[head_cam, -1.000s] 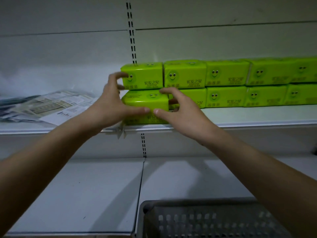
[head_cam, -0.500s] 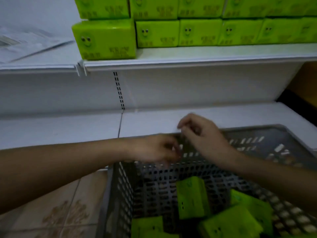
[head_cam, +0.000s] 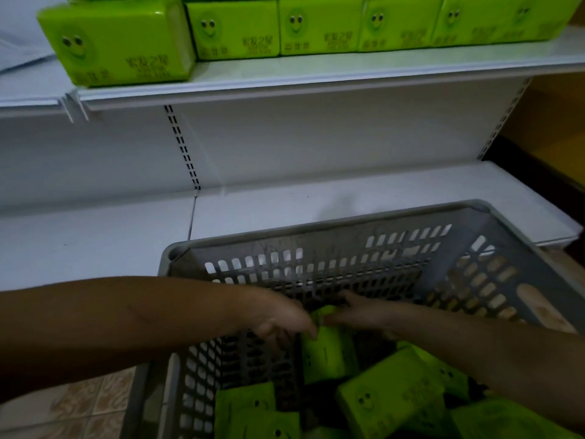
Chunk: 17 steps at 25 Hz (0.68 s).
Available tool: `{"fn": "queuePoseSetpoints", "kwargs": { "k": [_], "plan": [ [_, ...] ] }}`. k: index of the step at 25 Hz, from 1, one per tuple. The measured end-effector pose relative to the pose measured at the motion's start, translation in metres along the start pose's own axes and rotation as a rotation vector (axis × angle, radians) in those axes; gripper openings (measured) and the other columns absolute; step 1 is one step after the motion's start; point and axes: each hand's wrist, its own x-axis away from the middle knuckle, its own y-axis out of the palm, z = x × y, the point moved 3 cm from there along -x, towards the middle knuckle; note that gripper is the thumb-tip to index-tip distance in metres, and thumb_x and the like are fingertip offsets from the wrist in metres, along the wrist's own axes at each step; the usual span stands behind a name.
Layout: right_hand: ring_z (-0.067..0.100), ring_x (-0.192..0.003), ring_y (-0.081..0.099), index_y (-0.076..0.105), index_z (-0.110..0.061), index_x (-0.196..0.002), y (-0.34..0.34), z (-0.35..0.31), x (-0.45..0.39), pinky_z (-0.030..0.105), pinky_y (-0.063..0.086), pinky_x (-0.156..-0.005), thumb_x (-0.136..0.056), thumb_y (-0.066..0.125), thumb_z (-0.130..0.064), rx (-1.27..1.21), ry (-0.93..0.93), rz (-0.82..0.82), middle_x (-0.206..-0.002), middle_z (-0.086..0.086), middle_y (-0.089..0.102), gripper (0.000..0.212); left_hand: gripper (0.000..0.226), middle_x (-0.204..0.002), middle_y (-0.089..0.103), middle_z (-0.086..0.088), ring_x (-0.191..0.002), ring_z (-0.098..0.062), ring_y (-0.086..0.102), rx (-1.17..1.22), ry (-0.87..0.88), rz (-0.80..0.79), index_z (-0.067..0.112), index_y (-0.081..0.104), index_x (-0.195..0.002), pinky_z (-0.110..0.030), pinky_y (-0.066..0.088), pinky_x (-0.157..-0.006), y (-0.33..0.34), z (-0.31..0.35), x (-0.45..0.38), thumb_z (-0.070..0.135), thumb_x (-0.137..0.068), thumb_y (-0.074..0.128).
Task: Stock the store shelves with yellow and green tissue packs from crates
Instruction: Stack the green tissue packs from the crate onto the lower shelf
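tissue packs (head_cam: 392,403) in crate (head_cam: 316,231), crate before lower shelf (head_cam: 95,242), pack row (head_cam: 316,26) on upper shelf (head_cam: 316,77)

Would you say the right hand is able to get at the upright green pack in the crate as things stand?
Probably yes. The right hand is already at the top of the upright green pack inside the grey crate, with the left hand on its other side and nothing between them.

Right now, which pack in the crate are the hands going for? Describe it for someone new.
Start at the grey crate below the shelf. The upright green pack stands between the left hand and right hand. Unlike the other packs, it stands on end.
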Motion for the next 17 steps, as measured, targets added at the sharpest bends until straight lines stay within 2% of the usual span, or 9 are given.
{"fn": "queuePoseSetpoints", "kwargs": {
  "k": [1, 2, 3, 6, 9, 11, 12, 14, 17],
  "plan": [
    [0.022, -0.128, 0.048, 0.032, -0.018, -0.147, 0.004, 0.003, -0.003, 0.032, 0.044, -0.102, -0.067, 0.081, -0.050, 0.000, -0.003, -0.007, -0.148, 0.005, 0.043, 0.099, 0.056, -0.143, 0.044, -0.025, -0.104, -0.031, 0.062, 0.001, -0.004, 0.017, 0.002, 0.034, -0.145, -0.037, 0.053, -0.081, 0.001, 0.001, -0.003, 0.026, -0.097, 0.054],
    [0.022, -0.127, 0.049, 0.034, -0.016, -0.146, 0.006, 0.007, -0.005, 0.032, 0.045, -0.101, -0.064, 0.083, -0.050, 0.008, 0.004, -0.002, -0.147, 0.005, 0.044, 0.102, 0.056, -0.149, 0.039, -0.021, -0.123, -0.034, 0.053, 0.007, 0.006, 0.039, 0.005, 0.036, -0.145, -0.039, 0.052, -0.089, 0.001, 0.002, -0.005, 0.025, -0.096, 0.056],
    [0.023, -0.125, 0.050, 0.037, -0.016, -0.144, 0.007, 0.007, -0.004, 0.031, 0.045, -0.099, -0.064, 0.084, -0.048, 0.016, 0.004, 0.011, -0.144, 0.006, 0.047, 0.099, 0.056, -0.149, 0.040, -0.017, -0.130, -0.033, 0.048, 0.028, 0.021, 0.059, 0.007, 0.037, -0.144, -0.039, 0.052, -0.090, -0.001, 0.002, -0.005, 0.025, -0.095, 0.058],
    [0.021, -0.113, 0.057, 0.049, -0.020, -0.130, 0.000, 0.007, 0.000, 0.032, 0.051, -0.091, -0.065, 0.086, -0.036, -0.007, -0.029, 0.062, -0.129, 0.006, 0.057, 0.076, 0.055, -0.144, 0.046, -0.009, -0.125, -0.026, 0.051, 0.123, 0.082, 0.059, 0.013, 0.039, -0.141, -0.031, 0.055, -0.078, -0.006, 0.002, -0.001, 0.022, -0.093, 0.063],
    [0.023, -0.098, 0.067, 0.057, -0.020, -0.113, -0.017, -0.004, 0.018, 0.040, 0.056, -0.087, -0.054, 0.086, -0.031, -0.194, -0.164, 0.071, -0.108, 0.008, 0.069, 0.066, 0.052, -0.143, 0.046, 0.005, -0.121, -0.012, 0.050, 0.161, 0.208, 0.066, 0.032, 0.040, -0.134, -0.028, 0.051, -0.084, -0.013, 0.009, 0.016, 0.026, -0.090, 0.068],
    [0.024, -0.096, 0.070, 0.060, -0.012, -0.115, -0.030, -0.013, 0.030, 0.044, 0.055, -0.091, -0.065, 0.083, -0.017, -0.324, -0.225, 0.039, -0.104, 0.010, 0.072, 0.056, 0.039, -0.132, 0.054, 0.013, -0.110, 0.000, 0.053, 0.182, 0.290, 0.042, 0.039, 0.046, -0.120, -0.021, 0.050, -0.083, -0.019, 0.020, 0.028, 0.026, -0.090, 0.068],
    [0.023, -0.097, 0.070, 0.061, -0.008, -0.116, -0.036, -0.017, 0.037, 0.043, 0.054, -0.093, -0.072, 0.079, -0.011, -0.339, -0.252, 0.022, -0.104, 0.009, 0.073, 0.048, 0.036, -0.126, 0.056, 0.015, -0.111, 0.002, 0.054, 0.189, 0.320, 0.030, 0.040, 0.048, -0.116, -0.022, 0.049, -0.090, -0.022, 0.024, 0.034, 0.027, -0.089, 0.068],
    [0.023, -0.100, 0.070, 0.065, -0.008, -0.116, -0.043, -0.027, 0.053, 0.042, 0.053, -0.094, -0.077, 0.072, -0.014, -0.338, -0.285, -0.034, -0.105, 0.008, 0.074, 0.040, 0.040, -0.128, 0.059, 0.015, -0.124, -0.006, 0.052, 0.204, 0.344, 0.001, 0.040, 0.050, -0.121, -0.041, 0.038, -0.110, -0.026, 0.029, 0.039, 0.033, -0.086, 0.069],
    [0.028, -0.101, 0.068, 0.068, -0.007, -0.113, -0.049, -0.043, 0.075, 0.042, 0.052, -0.093, -0.088, 0.062, -0.013, -0.362, -0.292, -0.115, -0.108, 0.014, 0.073, 0.026, 0.044, -0.126, 0.066, 0.006, -0.120, -0.017, 0.060, 0.213, 0.394, -0.108, 0.033, 0.054, -0.130, -0.050, 0.039, -0.109, -0.024, 0.035, 0.040, 0.034, -0.088, 0.068]
  ]
}}
